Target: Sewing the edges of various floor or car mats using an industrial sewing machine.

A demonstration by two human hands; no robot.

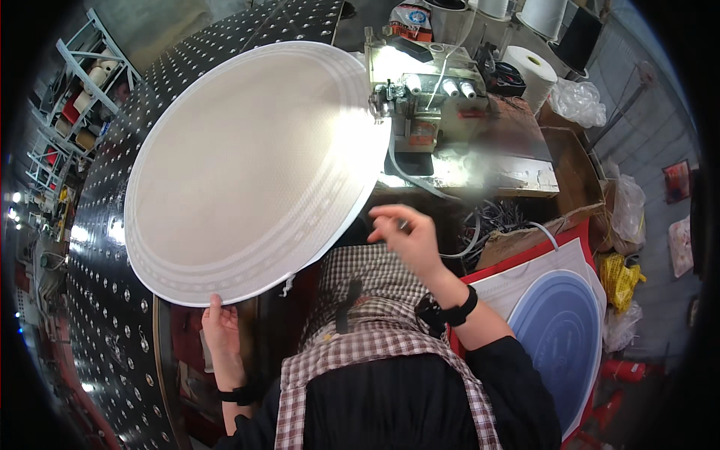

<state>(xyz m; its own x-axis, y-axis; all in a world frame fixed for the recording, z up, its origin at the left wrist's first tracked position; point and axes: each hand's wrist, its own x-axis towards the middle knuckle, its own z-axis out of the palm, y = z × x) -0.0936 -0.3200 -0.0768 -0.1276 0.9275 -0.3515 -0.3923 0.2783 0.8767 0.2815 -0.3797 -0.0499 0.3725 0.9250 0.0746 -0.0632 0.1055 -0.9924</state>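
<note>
Left hand pinches the pale oval mat at its half-past-six edge, thumb above, fingers below; right hand is loosely curled off the four o'clock side, apart from the mat, and whether it holds something small I cannot tell. Ahead at eleven o'clock, the mat lies partly over the studded table, its two o'clock edge at the sewing machine. It looks light and thin, bendable yet firm enough to stay flat, hardly fragile. Its face may slide easily, so the white trim seems the safest hold, avoiding the loose thread near half past five.
</note>
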